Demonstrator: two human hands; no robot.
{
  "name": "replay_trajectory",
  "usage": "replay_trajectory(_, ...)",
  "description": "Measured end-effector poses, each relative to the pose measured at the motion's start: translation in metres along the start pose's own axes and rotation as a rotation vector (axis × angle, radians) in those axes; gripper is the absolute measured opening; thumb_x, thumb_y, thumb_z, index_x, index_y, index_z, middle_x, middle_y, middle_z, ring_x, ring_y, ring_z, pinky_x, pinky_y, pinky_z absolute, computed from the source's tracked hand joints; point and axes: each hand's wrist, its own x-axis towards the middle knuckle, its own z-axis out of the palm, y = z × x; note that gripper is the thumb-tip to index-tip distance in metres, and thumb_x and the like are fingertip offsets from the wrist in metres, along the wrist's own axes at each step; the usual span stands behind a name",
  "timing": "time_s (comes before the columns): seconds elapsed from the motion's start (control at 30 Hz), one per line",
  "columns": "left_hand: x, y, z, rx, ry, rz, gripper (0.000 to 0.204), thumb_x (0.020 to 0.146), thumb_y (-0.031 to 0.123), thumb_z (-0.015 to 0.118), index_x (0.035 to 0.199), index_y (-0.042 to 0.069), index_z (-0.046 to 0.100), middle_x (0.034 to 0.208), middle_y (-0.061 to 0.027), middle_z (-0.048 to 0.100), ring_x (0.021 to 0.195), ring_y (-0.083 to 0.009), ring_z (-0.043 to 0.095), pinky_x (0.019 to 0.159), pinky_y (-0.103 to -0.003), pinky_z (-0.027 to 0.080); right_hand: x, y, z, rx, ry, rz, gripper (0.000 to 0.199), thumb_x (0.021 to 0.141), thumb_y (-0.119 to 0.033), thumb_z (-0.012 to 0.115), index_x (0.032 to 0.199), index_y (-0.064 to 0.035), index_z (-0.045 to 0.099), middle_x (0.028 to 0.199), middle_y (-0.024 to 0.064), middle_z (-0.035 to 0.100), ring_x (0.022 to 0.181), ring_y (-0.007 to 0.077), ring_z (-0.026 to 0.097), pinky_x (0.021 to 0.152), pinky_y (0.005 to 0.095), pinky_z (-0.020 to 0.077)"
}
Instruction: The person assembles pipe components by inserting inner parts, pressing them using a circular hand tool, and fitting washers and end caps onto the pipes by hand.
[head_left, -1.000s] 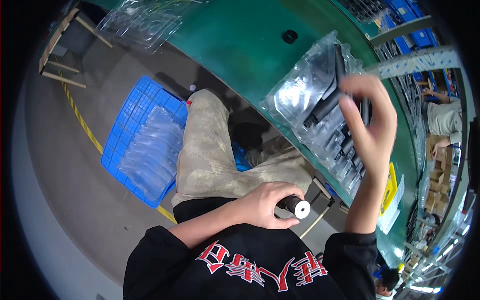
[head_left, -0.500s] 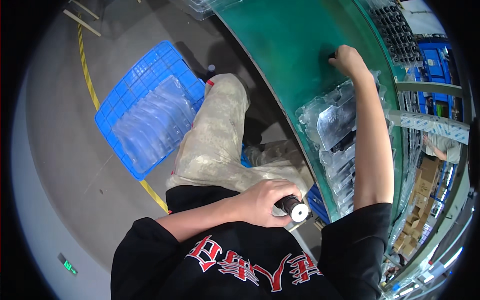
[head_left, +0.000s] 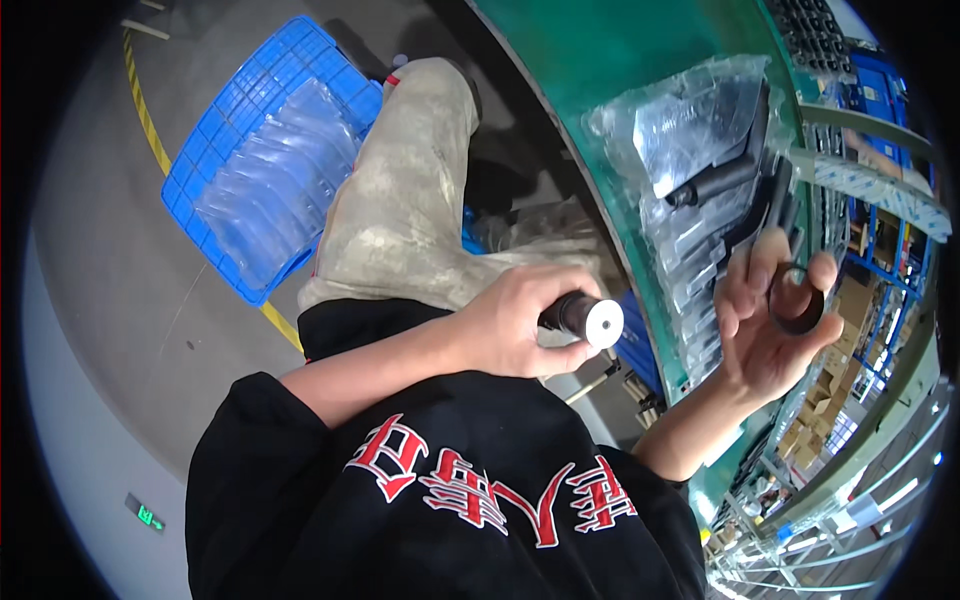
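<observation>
Black and thin, a rubber-like ring (head_left: 797,300) sits pinched in the right hand (head_left: 765,325), right of centre in the frame; the thumb and first fingertips close lightly on its rim while the palm stays open beneath it and the other fingers are spread. Left of it, near the middle of the frame, the left hand (head_left: 515,325) is wrapped fully round a dark cylinder (head_left: 585,317), whose pale flat end face points toward the ring. The two parts are near each other but apart.

Judging from how they lie, the ring looks meant to go over the cylinder's end. To do that well, the cylinder should be held steady with its face square to the ring, and the ring brought on flat, not tilted, so that it does not catch on one edge or twist. A light pinch on opposite sides of the rim would keep it round.

Outward from the hands, upper right of the frame, clear plastic bags of dark parts (head_left: 700,150) lie on a green bench (head_left: 590,60), just above the right hand. Upper left, a blue crate (head_left: 215,160) holding clear plastic stands on the grey floor (head_left: 100,300) beside a yellow line (head_left: 145,110).
</observation>
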Motion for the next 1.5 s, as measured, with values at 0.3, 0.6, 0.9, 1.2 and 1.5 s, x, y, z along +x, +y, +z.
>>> replay_trajectory(0.3, -0.003, 0.000, 0.016, 0.034, -0.023, 0.001, 0.034, 0.064, 0.003, 0.075, 0.093, 0.006, 0.058, 0.081, -0.0043, 0.064, 0.066, -0.0194, 0.055, 0.063, -0.030, 0.043, -0.070, 0.042, 0.033, -0.480, 0.493, -0.201, 0.074, 0.074, -0.046, 0.086, 0.123, -0.0021, 0.051, 0.093, 0.0145, 0.066, 0.088, 0.0275, 0.063, 0.090, 0.0383, 0.0478)
replay_trajectory(0.6, -0.007, 0.005, 0.021, 0.077, -0.027, -0.007, 0.032, 0.065, 0.005, 0.077, 0.091, 0.006, 0.060, 0.077, -0.0050, 0.064, 0.064, -0.0199, 0.055, 0.061, -0.031, 0.045, -0.082, 0.056, 0.054, -0.355, 0.481, -0.068, 0.071, 0.062, -0.033, 0.094, 0.115, -0.0013, 0.060, 0.106, 0.0150, 0.064, 0.106, 0.0278, 0.060, 0.098, 0.0382, 0.0432)
replay_trajectory(0.9, -0.008, 0.003, 0.022, 0.071, -0.015, -0.007, 0.037, 0.063, 0.006, 0.080, 0.093, 0.006, 0.060, 0.080, -0.0053, 0.065, 0.065, -0.0195, 0.056, 0.062, -0.031, 0.045, -0.080, 0.060, 0.048, -0.436, 0.376, -0.121, 0.066, 0.058, -0.027, 0.096, 0.110, -0.0020, 0.063, 0.107, 0.0122, 0.059, 0.103, 0.0253, 0.057, 0.094, 0.0363, 0.0437)
replay_trajectory(1.2, -0.007, 0.003, 0.022, 0.063, -0.006, 0.006, 0.033, 0.063, 0.004, 0.078, 0.091, 0.006, 0.059, 0.078, -0.0053, 0.063, 0.064, -0.0209, 0.056, 0.060, -0.031, 0.045, -0.077, 0.061, 0.050, -0.450, 0.359, -0.120, 0.066, 0.055, -0.025, 0.097, 0.108, -0.0030, 0.064, 0.105, 0.0103, 0.058, 0.101, 0.0242, 0.057, 0.092, 0.0355, 0.0438)
replay_trajectory(1.5, -0.007, 0.004, 0.021, 0.070, -0.016, 0.007, 0.033, 0.063, 0.006, 0.079, 0.089, 0.006, 0.058, 0.076, -0.0047, 0.062, 0.064, -0.0207, 0.055, 0.060, -0.032, 0.044, -0.075, 0.063, 0.054, -0.465, 0.361, -0.132, 0.062, 0.055, -0.023, 0.098, 0.104, -0.0043, 0.064, 0.101, 0.0085, 0.058, 0.099, 0.0233, 0.057, 0.091, 0.0348, 0.0441)
